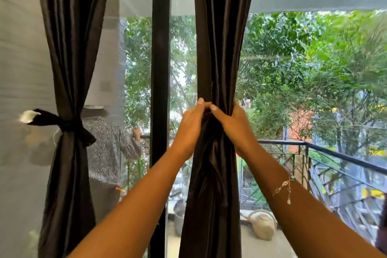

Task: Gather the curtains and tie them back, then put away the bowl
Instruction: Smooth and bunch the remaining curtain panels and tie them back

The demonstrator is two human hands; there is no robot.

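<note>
The left hand (188, 130) and the right hand (234, 125) are both curled around the gathered curtain (215, 48) at its waist, thumbs meeting in front, so that the folds are held bunched for tying. Whether a tie is pinched there cannot be told. Well to the left of the left hand, a second curtain (71, 48) is already bound by one tie-back (62, 123). Two curtains and one tie-back are counted; no bowl is seen.

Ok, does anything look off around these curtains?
Nothing much. The left curtain is tied back neatly; the left hand and right hand grip the middle curtain. Outside, a pale watering can seems tipped over on the balcony floor.
</note>
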